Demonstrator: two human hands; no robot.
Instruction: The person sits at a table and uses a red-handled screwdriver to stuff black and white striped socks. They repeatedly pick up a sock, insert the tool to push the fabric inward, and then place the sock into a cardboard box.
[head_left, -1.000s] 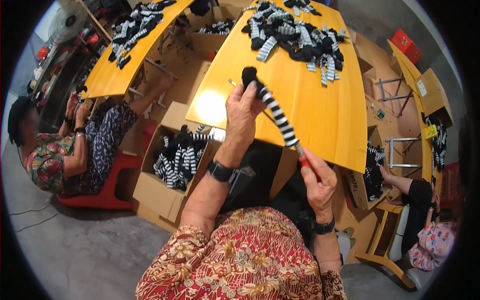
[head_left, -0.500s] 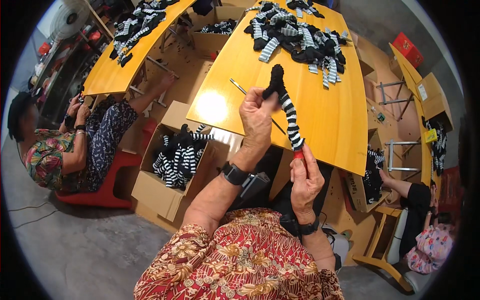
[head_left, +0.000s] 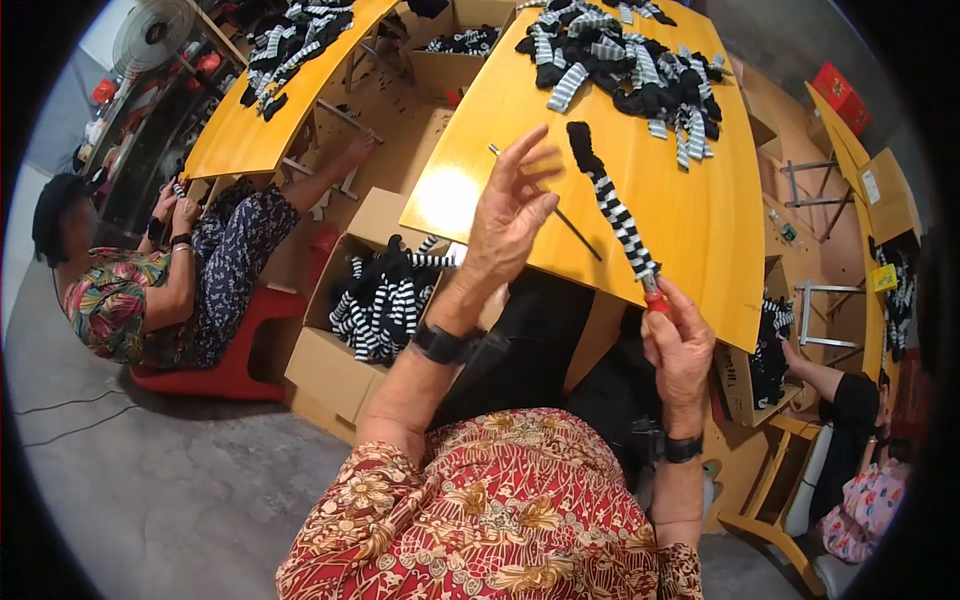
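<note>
My right hand (head_left: 682,345) is closed round the red handle (head_left: 655,300) of a tool, with a short bit of metal showing above it. A narrow black-and-white striped knitted piece (head_left: 622,222), like a small sock with a black end, is drawn over the tool and stands up, leaning left. My left hand (head_left: 510,225) is raised to its left, apart from it, with fingers spread, slightly blurred and nothing in them. Behind that hand a thin dark rod (head_left: 578,235) lies across the near part of the yellow table (head_left: 690,225).
Striped and black knitted pieces (head_left: 630,70) lie heaped at the table's far end. Cardboard boxes of such pieces stand left (head_left: 330,375) and right (head_left: 740,385). One person (head_left: 130,290) sits at left on a red stool (head_left: 240,350), another person (head_left: 865,500) at far right.
My left hand has let go of the knitted piece's black end and opened. My right hand has moved right with the tool and piece. The view has shifted slightly.
</note>
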